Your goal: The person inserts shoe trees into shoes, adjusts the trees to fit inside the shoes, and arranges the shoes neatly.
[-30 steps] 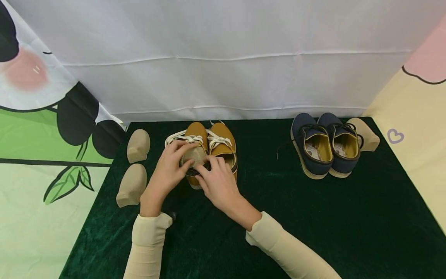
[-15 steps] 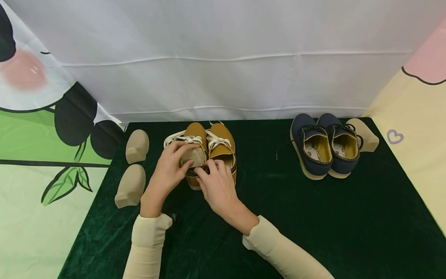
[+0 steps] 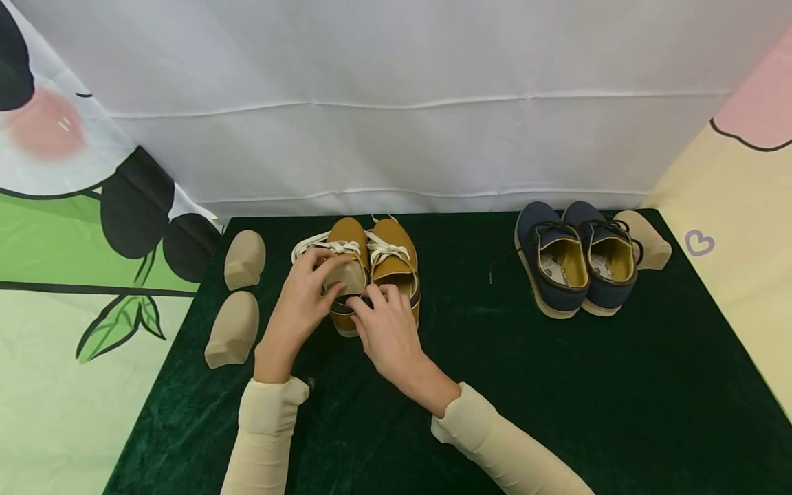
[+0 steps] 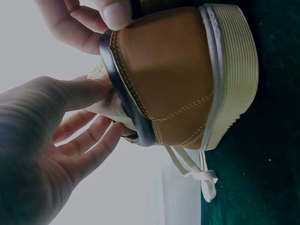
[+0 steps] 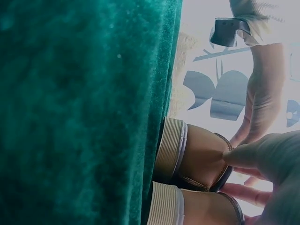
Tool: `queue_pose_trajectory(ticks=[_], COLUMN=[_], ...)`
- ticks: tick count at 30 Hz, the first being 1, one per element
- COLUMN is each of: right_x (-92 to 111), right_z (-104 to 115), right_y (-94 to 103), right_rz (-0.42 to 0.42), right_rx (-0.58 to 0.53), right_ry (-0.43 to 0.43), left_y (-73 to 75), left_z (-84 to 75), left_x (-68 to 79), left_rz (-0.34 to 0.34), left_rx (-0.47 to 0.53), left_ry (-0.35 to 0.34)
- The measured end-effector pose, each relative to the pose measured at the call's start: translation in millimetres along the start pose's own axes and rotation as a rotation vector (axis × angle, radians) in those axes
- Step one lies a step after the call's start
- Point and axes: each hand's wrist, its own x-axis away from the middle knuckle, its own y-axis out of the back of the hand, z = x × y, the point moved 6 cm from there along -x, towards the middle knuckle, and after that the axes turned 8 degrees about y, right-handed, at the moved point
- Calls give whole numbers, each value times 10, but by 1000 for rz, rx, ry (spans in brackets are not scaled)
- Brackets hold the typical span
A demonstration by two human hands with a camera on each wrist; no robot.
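Observation:
A pair of tan lace-up shoes with white laces stands left of the middle in the head view. In the opening of the left shoe (image 3: 348,235) sits a beige moulded shoe insert (image 3: 348,276). My left hand (image 3: 302,289) pinches this insert between thumb and fingers; the left wrist view shows the insert (image 4: 108,108) partly inside the dark collar. With thumb and fingers my right hand (image 3: 390,333) grips the heel rim of the same shoe, its thumb on the outside of the heel (image 5: 201,157). Beside it is the right tan shoe (image 3: 396,240), its opening partly hidden by my right hand.
Two more beige inserts, a far one (image 3: 245,260) and a near one (image 3: 232,330), lie on the left. Navy shoes (image 3: 553,285) stand at the right, with another beige insert (image 3: 643,240) behind them. Dark green cloth (image 3: 526,399) covers the table; a white curtain (image 3: 396,151) hangs behind.
My right hand has shifted slightly down and left toward the heel of the left tan shoe. My left hand stays nearly in place at the insert.

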Motion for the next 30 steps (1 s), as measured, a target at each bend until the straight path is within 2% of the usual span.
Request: queue_pose_trajectory(ticks=[6, 9, 14, 20, 26, 30], right_x=[23, 28, 19, 6, 3, 9], right_z=[6, 27, 51, 39, 31, 24], right_y=[-4, -11, -5, 22, 34, 38], right_rz=[3, 13, 81, 129, 146, 151], right_rx=[1, 39, 108, 123, 130, 116], right_ry=[12, 36, 69, 95, 105, 96], left_y=[-22, -13, 5, 4, -4, -23], left_z=[24, 30, 29, 33, 67, 97], left_x=[3, 2, -20, -56, -94, -126], left_rz=[-21, -28, -20, -13, -20, 4], left_rx=[-6, -11, -14, -27, -124, -171], left_ry=[-18, -23, -23, -18, 19, 47])
